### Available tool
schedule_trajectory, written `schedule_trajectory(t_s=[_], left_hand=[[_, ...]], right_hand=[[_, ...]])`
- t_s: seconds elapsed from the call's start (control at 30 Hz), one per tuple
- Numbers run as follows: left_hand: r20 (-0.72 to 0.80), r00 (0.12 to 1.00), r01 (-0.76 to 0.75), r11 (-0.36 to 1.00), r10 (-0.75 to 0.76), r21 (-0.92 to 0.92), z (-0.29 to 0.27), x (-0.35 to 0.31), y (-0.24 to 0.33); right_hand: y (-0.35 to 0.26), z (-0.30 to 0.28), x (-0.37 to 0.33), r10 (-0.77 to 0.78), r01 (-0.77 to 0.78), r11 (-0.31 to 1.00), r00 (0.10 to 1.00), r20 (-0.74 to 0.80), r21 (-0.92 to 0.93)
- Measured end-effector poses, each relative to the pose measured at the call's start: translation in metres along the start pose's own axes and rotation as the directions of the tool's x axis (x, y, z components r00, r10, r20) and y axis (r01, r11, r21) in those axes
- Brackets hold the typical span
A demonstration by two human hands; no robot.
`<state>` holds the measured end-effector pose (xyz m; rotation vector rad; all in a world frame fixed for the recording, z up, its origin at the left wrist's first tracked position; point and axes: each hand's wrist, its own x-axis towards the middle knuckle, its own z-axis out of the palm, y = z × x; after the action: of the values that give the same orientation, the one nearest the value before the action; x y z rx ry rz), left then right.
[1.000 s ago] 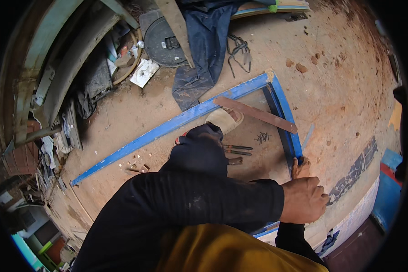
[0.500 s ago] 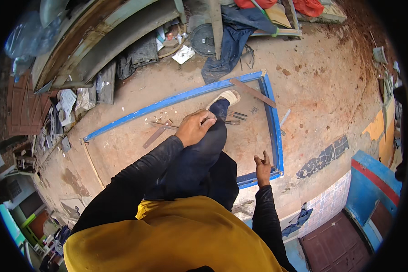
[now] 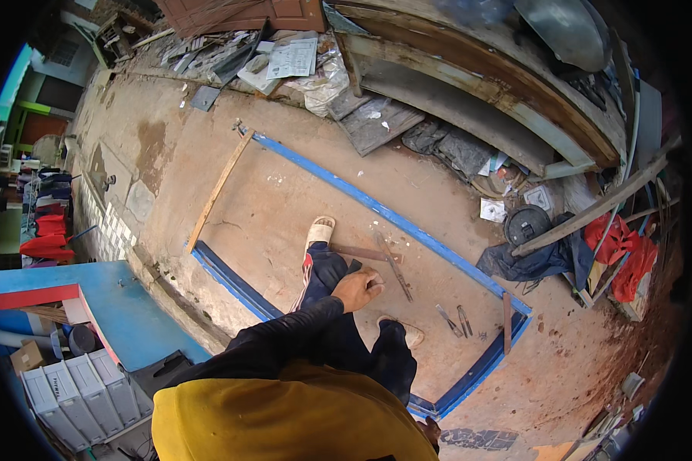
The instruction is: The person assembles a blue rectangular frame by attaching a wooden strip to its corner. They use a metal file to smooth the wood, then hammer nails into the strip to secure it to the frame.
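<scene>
My left hand point(image 3: 359, 290) is in front of my left knee, its fingers curled closed. A small dark piece point(image 3: 354, 266) shows at its edge; whether the hand holds it I cannot make out. My right hand point(image 3: 431, 432) shows only in part at the lower edge, by the near corner of a blue wooden frame point(image 3: 384, 207), its fingers mostly hidden. The frame lies on the ground around my sandalled feet. Inside it lie a reddish wood strip point(image 3: 369, 253), a long thin tool point(image 3: 396, 273), a chisel-like tool point(image 3: 449, 321) and a plier-like tool point(image 3: 464, 320).
A pale wooden strip point(image 3: 219, 188) spans the frame's left end, and a brown strip point(image 3: 507, 323) crosses its right corner. Beyond stands a worn wooden cabinet point(image 3: 477, 92) among scraps. Dark cloth point(image 3: 534, 257) and red bags point(image 3: 619, 250) lie right. A blue counter point(image 3: 146, 307) is at left.
My view has swung to the left, and my feet have shifted inside the frame. The left hand stays closed near my knee; the right hand has dropped to the lower edge, mostly out of sight.
</scene>
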<state>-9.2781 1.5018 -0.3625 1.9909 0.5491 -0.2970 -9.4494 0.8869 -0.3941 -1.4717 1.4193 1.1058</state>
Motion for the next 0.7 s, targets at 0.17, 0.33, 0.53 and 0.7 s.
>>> schedule_trajectory(t_s=[0.17, 0.33, 0.53, 0.7], left_hand=[[-0.179, 0.984, 0.017, 0.999, -0.023, -0.034, -0.19, 0.012, -0.129], [-0.482, 0.779, 0.311, 0.914, -0.401, -0.259, -0.381, -0.041, -0.227], [-0.65, 0.44, 0.305, 0.784, -0.62, -0.541, -0.465, -0.155, -0.27], [-0.675, 0.177, 0.172, 0.698, -0.716, -0.695, -0.477, -0.206, -0.277]], right_hand=[[-0.151, 0.176, -0.068, -0.182, 0.139, 0.962, 0.968, -0.171, -0.236], [-0.296, 0.447, -0.151, -0.334, 0.384, 0.737, 0.922, 0.195, -0.557], [-0.404, 0.72, -0.236, -0.452, 0.621, 0.465, 0.779, 0.435, -0.63], [-0.422, 0.873, -0.282, -0.425, 0.603, 0.224, 0.767, 0.48, -0.766]])
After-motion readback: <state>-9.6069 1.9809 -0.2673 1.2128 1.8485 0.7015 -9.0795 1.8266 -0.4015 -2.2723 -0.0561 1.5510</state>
